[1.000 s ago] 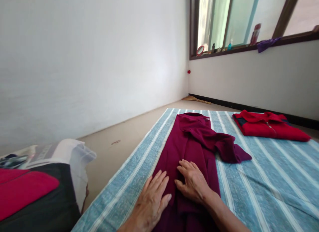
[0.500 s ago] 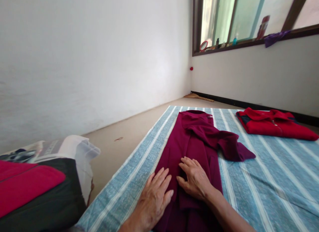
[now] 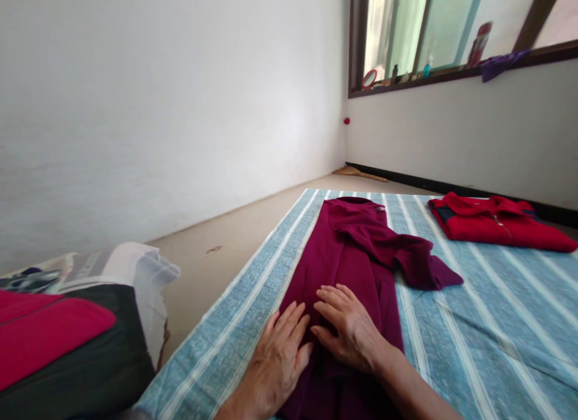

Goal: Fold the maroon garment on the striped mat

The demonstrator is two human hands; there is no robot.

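Note:
A maroon long-sleeved coat (image 3: pixel 332 251) lies lengthwise on a blue-and-white striped sheet (image 3: pixel 244 302), its collar at the far end. One side is folded in, and a sleeve sticks out to the right over the sheet. My left hand (image 3: pixel 280 354) rests flat on the coat's left part, fingers stretched forward. Just right of it, my right hand (image 3: pixel 347 327) lies palm down on the middle of the coat, fingers extended. Neither hand grips the cloth. The coat's near end runs down between my forearms and out of the frame.
A folded red jacket (image 3: pixel 501 224) with a zip lies at the sheet's far right. On the left are a red-and-black item (image 3: pixel 76 348) and a white plastic bag (image 3: pixel 139 263). A brush (image 3: pixel 361 173) lies in the far corner. Bottles and a mirror (image 3: pixel 369 79) stand on the windowsill.
My right hand has slid a little left across the coat, closer to my left hand. My left hand and the coat stay nearly in place.

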